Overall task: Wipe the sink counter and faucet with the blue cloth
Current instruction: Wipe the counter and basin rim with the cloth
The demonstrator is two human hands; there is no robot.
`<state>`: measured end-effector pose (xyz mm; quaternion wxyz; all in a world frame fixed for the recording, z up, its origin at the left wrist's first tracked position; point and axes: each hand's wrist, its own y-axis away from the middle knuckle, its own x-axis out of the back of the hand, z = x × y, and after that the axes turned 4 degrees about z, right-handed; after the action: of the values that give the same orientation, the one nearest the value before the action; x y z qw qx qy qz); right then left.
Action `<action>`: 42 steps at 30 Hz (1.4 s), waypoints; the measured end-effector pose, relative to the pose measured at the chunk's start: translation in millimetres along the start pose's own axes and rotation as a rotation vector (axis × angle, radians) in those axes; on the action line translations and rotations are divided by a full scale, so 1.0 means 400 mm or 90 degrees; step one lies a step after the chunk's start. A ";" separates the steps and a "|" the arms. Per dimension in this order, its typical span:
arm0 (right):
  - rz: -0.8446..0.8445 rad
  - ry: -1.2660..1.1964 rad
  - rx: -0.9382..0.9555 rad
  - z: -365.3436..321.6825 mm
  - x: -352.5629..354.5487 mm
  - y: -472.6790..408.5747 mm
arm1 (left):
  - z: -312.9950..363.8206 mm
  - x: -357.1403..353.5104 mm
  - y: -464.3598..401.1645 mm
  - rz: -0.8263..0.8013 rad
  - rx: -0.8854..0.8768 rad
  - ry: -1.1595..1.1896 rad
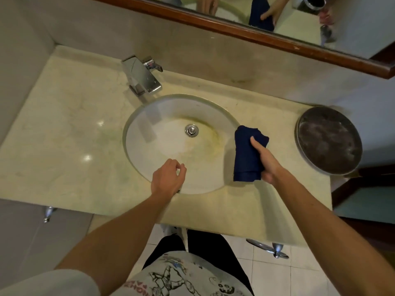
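Right of the round white basin (pixel 162 133), the right hand (pixel 268 161) grips the folded dark-blue cloth (pixel 245 154) against the cream marble counter (pixel 64 135), seemingly to wipe; the left hand (pixel 167 178) hovers loosely curled, empty.

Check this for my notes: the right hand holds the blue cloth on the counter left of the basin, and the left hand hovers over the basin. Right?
Not quite. In the head view the right hand holds the blue cloth on the counter right of the basin, not left. The left hand does hover over the basin.
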<state>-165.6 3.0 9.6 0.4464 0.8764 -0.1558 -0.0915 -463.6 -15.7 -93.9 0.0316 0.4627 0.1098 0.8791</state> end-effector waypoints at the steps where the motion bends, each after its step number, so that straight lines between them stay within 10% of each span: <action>1: 0.027 0.018 0.034 -0.022 -0.019 -0.017 | 0.001 -0.001 -0.001 0.005 -0.002 -0.004; 11: 0.126 0.484 0.681 -0.334 -0.290 -0.237 | -0.005 -0.026 -0.003 0.041 -0.010 -0.063; 16: 0.009 0.898 0.970 -0.329 -0.451 -0.411 | -0.010 -0.035 -0.005 0.073 -0.006 -0.073; 31: -0.017 1.241 0.868 -0.327 -0.266 -0.417 | 0.000 -0.038 -0.002 0.098 -0.012 -0.099; 42: 0.191 0.964 0.633 -0.049 0.068 -0.226 | 0.007 -0.024 0.002 0.088 -0.012 -0.076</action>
<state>-116.8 58.0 -52.7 0.0079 0.7639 0.0448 0.6437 -455.7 -17.6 -99.8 -0.0186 0.5206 0.0673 0.8509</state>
